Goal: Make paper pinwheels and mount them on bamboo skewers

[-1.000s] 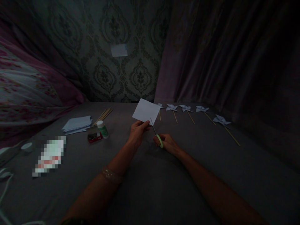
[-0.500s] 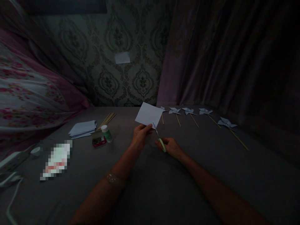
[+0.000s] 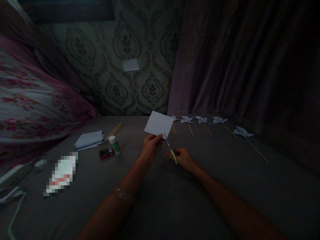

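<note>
A white square sheet of paper [image 3: 158, 123] is pinched at its lower edge by my left hand [image 3: 150, 145], thumb on top. My right hand [image 3: 183, 158] is closed around the light-green handles of a pair of scissors [image 3: 173, 156]. The scissor blades reach up to the paper's lower right corner, close to my left thumb. Whether the blades are parted there is too dim to tell. Behind and to the right, several white paper pinwheels [image 3: 243, 132] on wooden sticks lie in a row.
At left lie a stack of white paper [image 3: 89, 140], a bundle of wooden sticks [image 3: 115, 130], a white-capped green bottle [image 3: 114, 145] and a small red box [image 3: 106, 152]. A power strip [image 3: 15, 175] with a white cable is at the far left, near a blurred-out packet [image 3: 62, 173].
The view has tilted up slightly, so everything sits a little lower. Both hands keep their holds, and the scissors have barely shifted against the paper.
</note>
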A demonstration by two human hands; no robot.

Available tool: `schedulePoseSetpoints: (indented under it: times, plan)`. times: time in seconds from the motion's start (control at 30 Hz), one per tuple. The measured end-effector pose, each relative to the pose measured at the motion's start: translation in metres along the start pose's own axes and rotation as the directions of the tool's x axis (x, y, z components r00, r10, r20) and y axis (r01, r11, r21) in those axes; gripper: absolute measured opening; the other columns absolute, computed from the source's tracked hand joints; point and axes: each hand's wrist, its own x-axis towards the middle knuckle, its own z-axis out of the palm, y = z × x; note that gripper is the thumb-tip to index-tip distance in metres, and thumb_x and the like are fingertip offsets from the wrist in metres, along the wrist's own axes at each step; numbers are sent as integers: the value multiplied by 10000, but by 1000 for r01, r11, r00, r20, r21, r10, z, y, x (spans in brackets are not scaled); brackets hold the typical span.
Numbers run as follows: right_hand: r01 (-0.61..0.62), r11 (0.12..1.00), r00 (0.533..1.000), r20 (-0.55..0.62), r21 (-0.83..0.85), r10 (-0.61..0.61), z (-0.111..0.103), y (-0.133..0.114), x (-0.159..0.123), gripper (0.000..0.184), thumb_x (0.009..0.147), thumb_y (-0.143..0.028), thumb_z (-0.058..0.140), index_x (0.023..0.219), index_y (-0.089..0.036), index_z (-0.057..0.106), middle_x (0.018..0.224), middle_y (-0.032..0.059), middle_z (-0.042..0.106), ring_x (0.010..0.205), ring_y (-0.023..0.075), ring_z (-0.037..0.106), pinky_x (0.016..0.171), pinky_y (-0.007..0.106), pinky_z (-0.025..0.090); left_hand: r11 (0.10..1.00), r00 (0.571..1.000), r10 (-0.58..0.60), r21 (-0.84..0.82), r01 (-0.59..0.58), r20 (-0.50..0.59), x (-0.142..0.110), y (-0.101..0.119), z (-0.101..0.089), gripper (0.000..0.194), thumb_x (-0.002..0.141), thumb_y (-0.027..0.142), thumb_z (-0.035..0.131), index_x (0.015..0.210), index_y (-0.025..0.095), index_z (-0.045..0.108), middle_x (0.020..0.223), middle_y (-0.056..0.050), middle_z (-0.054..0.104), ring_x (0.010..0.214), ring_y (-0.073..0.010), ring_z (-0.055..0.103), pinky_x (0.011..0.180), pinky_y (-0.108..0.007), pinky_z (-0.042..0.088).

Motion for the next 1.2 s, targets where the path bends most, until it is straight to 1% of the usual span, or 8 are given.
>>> schedulePoseSetpoints:
  times: [0.2,0.3,0.43,0.53,0.7,0.9,1.2]
  plan:
    - [7,1000,1000,-5,2,-7,0,4,2,470,576,-618,690,512,-176,546,497,-28,504,484,92,418,499,247,342,1000,1000,-12,10,12,8,-1,-1,1,250,515,275,812,677,126,692,670,-44,669,613,-126,594,589,-243,437]
    - [24,1000,1000,-20,0,-24,0,6,3,460,593,-604,685,511,-176,539,495,-33,494,485,91,415,495,243,336,1000,999,-21,15,20,26,-3,-3,3,260,523,280,818,681,122,686,677,-46,665,622,-129,601,601,-248,443]
    - [37,999,999,-27,3,-36,1,7,3,472,596,-618,675,509,-178,527,493,-33,486,480,87,394,478,238,316,1000,999,-30,-5,30,19,-2,-5,4,262,515,270,823,671,121,676,659,-38,654,608,-127,600,596,-251,445]
    - [31,1000,999,-34,-2,-31,1,7,3,481,590,-630,675,508,-180,527,488,-28,486,477,88,391,468,237,304,999,999,-33,-19,33,14,-2,-5,4,250,513,257,820,668,119,679,652,-38,655,595,-125,594,575,-248,438]
    - [28,1000,998,-52,1,-28,1,8,3,481,596,-624,680,514,-172,540,492,-26,497,477,89,402,477,241,316,999,999,-34,-18,35,30,-3,-2,4,262,505,267,830,671,123,686,648,-33,655,588,-115,590,561,-231,440]
    - [30,999,999,-35,-20,-31,0,10,4,459,613,-599,687,521,-171,548,508,-25,502,487,92,410,488,245,319,1000,999,-24,-15,24,28,-3,-3,3,259,504,267,825,666,122,685,645,-44,652,588,-120,583,567,-242,440]
    - [12,1000,998,-56,0,-12,1,14,7,457,585,-601,700,520,-175,547,499,-34,488,476,87,388,478,245,301,999,999,-32,-30,33,30,-2,-3,4,291,483,272,832,673,110,682,660,-45,654,586,-117,585,552,-234,433]
